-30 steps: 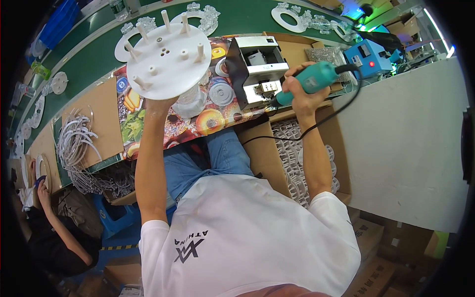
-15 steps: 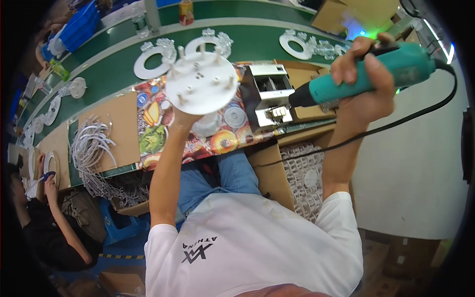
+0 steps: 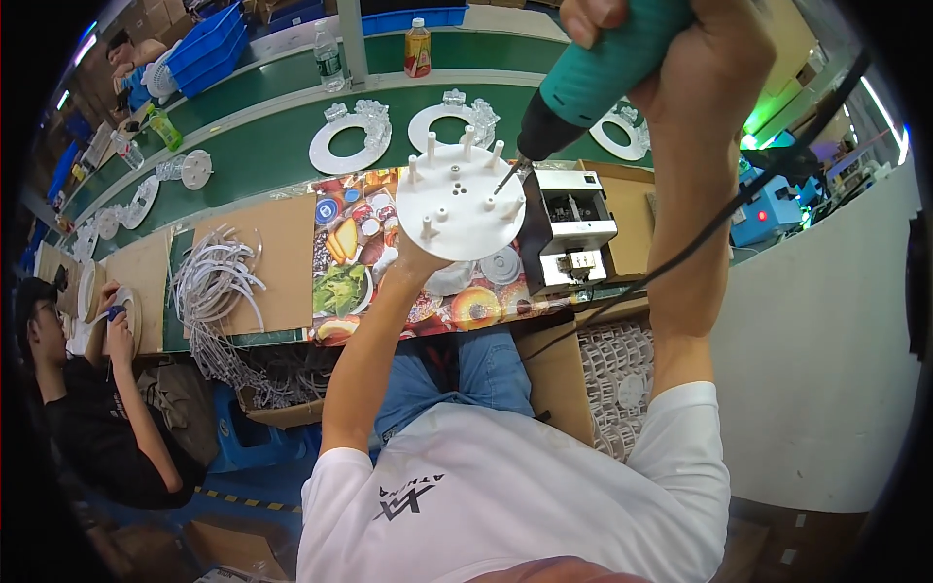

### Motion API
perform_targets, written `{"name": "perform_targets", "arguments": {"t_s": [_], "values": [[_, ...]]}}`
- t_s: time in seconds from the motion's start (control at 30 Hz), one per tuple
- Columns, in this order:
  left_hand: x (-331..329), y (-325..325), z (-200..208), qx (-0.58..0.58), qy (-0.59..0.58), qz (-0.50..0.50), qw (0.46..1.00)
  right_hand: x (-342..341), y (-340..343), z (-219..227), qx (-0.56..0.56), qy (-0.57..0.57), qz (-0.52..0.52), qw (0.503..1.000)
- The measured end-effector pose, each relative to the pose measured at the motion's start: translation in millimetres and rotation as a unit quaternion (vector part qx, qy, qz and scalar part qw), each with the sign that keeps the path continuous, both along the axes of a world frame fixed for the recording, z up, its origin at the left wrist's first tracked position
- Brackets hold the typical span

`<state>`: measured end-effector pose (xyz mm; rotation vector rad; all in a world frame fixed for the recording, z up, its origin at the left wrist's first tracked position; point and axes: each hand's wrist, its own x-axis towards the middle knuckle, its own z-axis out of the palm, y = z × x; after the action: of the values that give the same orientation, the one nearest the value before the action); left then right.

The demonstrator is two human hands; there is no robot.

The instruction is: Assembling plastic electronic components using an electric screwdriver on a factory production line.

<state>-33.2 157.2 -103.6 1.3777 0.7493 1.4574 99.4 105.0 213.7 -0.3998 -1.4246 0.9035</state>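
Observation:
My left hand (image 3: 413,257) holds a round white plastic disc (image 3: 459,202) from below, lifted above the bench; several short pegs stand up from its top face. My right hand (image 3: 709,68) grips a teal electric screwdriver (image 3: 603,73) raised high, its black cord (image 3: 739,209) trailing down to the right. The driver's bit tip touches the disc near its right rim. Both arms reach up from my white shirt.
A fruit-print mat (image 3: 355,257) covers the bench with white round parts on it. A grey screw feeder box (image 3: 569,228) stands right of the disc. White rings (image 3: 340,146) lie on the green conveyor (image 3: 262,146). White wires (image 3: 219,282) lie left. A co-worker (image 3: 78,389) sits at left.
Both hands rose toward the camera. The screwdriver swung from pointing left beside the feeder box down onto the disc, and its bit now meets the disc's right side.

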Motion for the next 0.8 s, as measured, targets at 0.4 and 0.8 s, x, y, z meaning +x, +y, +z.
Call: {"name": "perform_targets", "arguments": {"t_s": [0.4, 0.8], "values": [[4, 6, -11, 0.036, 0.031, -0.088, 0.995, -5, 1, -4, 0.03, -0.033, 0.005, 0.999], [4, 0, 10, -0.089, -0.404, -0.339, 0.845, -10, 1, -3, 0.038, -0.1, -0.007, 0.994]]}}
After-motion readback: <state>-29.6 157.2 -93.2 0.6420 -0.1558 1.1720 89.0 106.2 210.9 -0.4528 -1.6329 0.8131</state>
